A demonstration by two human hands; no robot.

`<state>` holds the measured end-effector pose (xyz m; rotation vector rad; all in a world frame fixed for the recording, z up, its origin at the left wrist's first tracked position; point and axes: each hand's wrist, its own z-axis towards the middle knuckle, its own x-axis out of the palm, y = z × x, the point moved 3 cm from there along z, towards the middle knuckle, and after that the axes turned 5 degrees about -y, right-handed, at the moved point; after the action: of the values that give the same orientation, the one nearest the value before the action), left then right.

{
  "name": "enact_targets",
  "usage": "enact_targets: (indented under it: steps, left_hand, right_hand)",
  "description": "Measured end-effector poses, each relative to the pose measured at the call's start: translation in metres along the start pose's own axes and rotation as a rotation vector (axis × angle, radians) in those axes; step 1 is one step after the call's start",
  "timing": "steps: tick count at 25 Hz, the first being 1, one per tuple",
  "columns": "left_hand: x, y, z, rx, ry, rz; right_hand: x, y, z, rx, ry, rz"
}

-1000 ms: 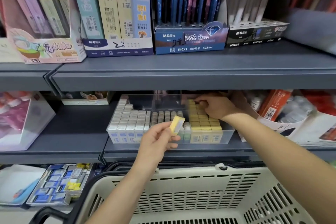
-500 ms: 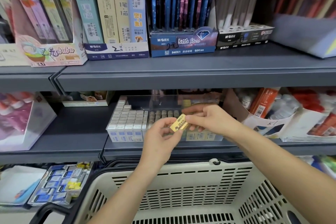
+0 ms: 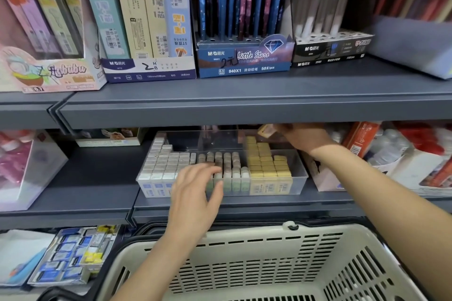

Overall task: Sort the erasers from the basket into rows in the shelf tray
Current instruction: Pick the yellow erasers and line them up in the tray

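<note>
From the head camera, a clear hard-plastic tray (image 3: 302, 179) with straight walls sits on the middle grey metal shelf (image 3: 97, 178), packed with small block erasers standing in rows: white erasers (image 3: 160, 166) in blue-printed sleeves on the left, grey-topped erasers (image 3: 230, 164) with pale green sleeves in the middle, and yellow erasers (image 3: 266, 166) on the right. The far parts of the rows run into shadow under the upper shelf (image 3: 244, 107), and the sleeve print is too blurred to read. The right hand (image 3: 305, 139) reaches from the right to the far right end of the tray, wrist bent, fingertips pinching one yellow eraser (image 3: 266, 129) above the yellow rows; the shelf edge cuts off the tops of its fingers. The left hand (image 3: 195, 193) hovers in front of the tray's near wall, back toward the camera, fingers loosely spread and slightly blurred, holding nothing. Near the camera lies the cream slotted plastic basket (image 3: 269, 264) with a dark rim; its floor is cut off by the frame, so its contents cannot be seen.
</note>
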<state>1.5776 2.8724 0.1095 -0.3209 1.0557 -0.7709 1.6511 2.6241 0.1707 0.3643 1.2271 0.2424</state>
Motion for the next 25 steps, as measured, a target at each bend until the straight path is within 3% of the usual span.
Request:
enact_targets:
  steps: [4, 9, 16, 20, 25]
  left_hand:
    - [0.007, 0.013, -0.009, -0.006, 0.001, 0.183]
    - [0.011, 0.017, -0.011, 0.004, -0.020, 0.171]
    - [0.011, 0.015, -0.011, 0.011, -0.028, 0.161]
    - [0.010, 0.015, -0.012, 0.008, -0.028, 0.155]
    - [0.010, 0.015, -0.011, 0.001, -0.024, 0.158]
  right_hand:
    - [0.022, -0.009, 0.015, -0.053, -0.019, -0.148]
    - [0.056, -0.004, 0.026, -0.028, 0.295, -0.102]
    - [0.053, -0.001, 0.018, -0.046, 0.367, -0.110]
    - [0.016, -0.005, 0.005, -0.031, 0.195, -0.112]
    - [0.008, -0.002, -0.019, 0.055, 0.370, -0.337]
